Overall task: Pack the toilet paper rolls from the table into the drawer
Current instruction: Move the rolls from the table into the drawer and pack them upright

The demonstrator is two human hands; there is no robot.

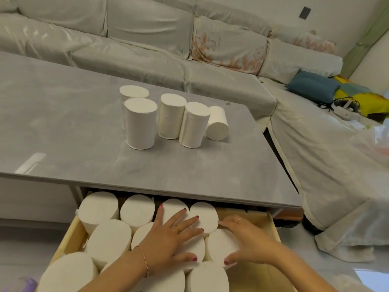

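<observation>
Several white toilet paper rolls (140,123) stand on the grey table (63,127); one roll (217,123) lies on its side at the right of the group. Below the table's front edge, the open wooden drawer (273,226) holds several upright rolls (109,239) packed close together. My left hand (172,234) lies flat, fingers spread, on top of rolls in the drawer's middle. My right hand (246,241) curls around the right side of a roll (221,243) at the edge of the packed group.
A covered grey sofa (147,39) runs behind and to the right of the table. A blue cushion (311,87) and cables lie on it at the far right. The drawer's right part shows bare bottom. A purple object (25,285) sits at the lower left.
</observation>
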